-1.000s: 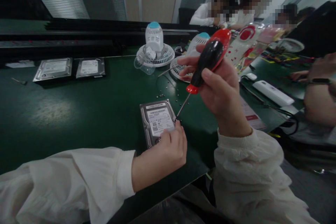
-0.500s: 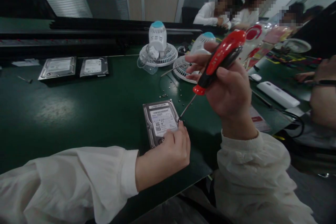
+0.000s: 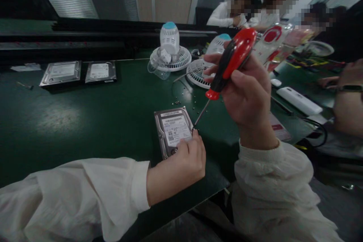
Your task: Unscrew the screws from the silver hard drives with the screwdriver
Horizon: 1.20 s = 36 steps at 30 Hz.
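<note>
A hard drive (image 3: 176, 126) with a white label lies flat on the green table. My left hand (image 3: 187, 159) is closed over its near right edge, covering that corner, with fingertips close to the screwdriver's tip. My right hand (image 3: 246, 90) grips a red and black screwdriver (image 3: 235, 58) by the handle, thumb on one side and fingers on the other. The thin shaft slants down to the drive's right edge, beside my left fingertips. Whether the tip sits in a screw is too small to tell. Several small screws (image 3: 177, 102) lie scattered just beyond the drive.
Two more hard drives, one larger (image 3: 61, 72) and one smaller (image 3: 101, 72), lie at the back left. White fans (image 3: 170, 45) with blue caps stand at the back. To the right are a white power-strip-like bar (image 3: 299, 100) and a co-worker's arm (image 3: 350, 98). Other people sit beyond.
The screwdriver's handle has turned in my right hand, showing its red and black sides differently, and its top has shifted slightly left. My left hand and the hard drive stay in place.
</note>
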### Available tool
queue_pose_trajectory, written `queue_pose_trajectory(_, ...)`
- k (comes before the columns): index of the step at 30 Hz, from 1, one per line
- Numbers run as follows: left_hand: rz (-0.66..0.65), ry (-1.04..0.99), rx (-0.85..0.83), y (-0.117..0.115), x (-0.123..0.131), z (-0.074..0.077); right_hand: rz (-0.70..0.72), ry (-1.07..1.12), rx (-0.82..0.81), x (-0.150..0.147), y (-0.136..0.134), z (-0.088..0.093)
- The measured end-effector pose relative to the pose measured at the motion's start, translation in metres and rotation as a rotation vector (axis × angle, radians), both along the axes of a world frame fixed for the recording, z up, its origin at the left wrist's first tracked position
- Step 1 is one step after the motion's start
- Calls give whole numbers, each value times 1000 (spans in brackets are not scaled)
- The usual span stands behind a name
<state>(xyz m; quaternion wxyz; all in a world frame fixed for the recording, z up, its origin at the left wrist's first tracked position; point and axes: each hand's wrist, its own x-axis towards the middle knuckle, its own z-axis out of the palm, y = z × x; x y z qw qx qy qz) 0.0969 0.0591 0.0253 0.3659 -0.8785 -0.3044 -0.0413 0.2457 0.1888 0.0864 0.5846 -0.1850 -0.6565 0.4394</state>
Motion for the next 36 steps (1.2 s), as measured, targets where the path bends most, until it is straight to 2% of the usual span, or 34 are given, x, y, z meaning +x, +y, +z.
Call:
queue_pose_trajectory(2, -1, -3, 5, 1, 0, -1, -73, -5, 77, -1, 0, -3)
queue_pose_trajectory(5, 10, -8, 11, 1, 0, -2, -110, 14, 104, -3, -1, -5)
queue_pose_trajectory(11, -2, -8, -3, 0, 0, -1, 62, -17, -29, 0, -2, -1)
queue_pose_trajectory(14, 1, -6, 0, -1, 0, 0, 101, -22, -85, 3, -2, 1)
queue_pose_trajectory(17, 4, -2, 3, -1, 0, 0, 68, -39, -67, 3, -2, 1)
queue_pose_trajectory(23, -2, -9, 3, 0, 0, 0, -125, -26, 68, -3, -1, -4)
queue_pose_trajectory(27, -2, -9, 5, 1, 1, -1, -69, 0, 109, -3, 1, -4)
queue_pose_trajectory(32, 9, -12, 6, 1, 1, -3, 61, -14, -23, 1, 1, 1)
queue_pose_trajectory(36, 15, -10, -10, 0, 1, -2, -45, -35, 61, -1, 1, -1)
